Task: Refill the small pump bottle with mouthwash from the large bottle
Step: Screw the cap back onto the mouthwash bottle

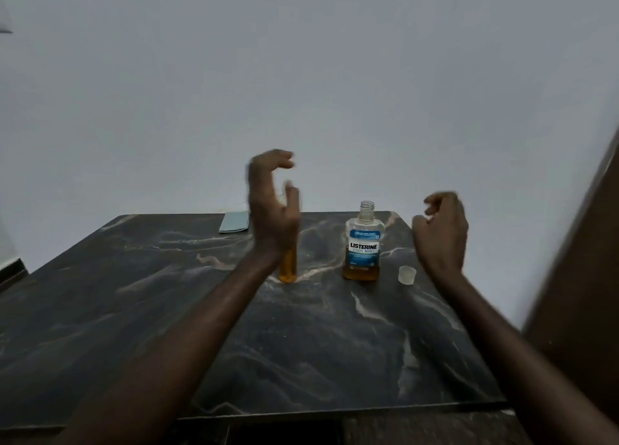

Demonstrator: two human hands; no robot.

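A small bottle (288, 270) of amber liquid stands upright on the dark marble table (167, 294), mostly hidden behind my left hand (271, 210). That hand is raised in front of it with fingers curved apart, holding nothing that I can see. The large Listerine bottle (363, 247) stands to the right, uncapped, with amber liquid low in it. Its clear cap (407, 274) lies on the table beside it. My right hand (442, 230) hovers right of the large bottle, fingers loosely curled and empty.
A pale blue flat object (234, 221) lies at the table's far edge against the white wall. A brown panel (582, 294) rises at the right side. The table's near edge runs across the bottom.
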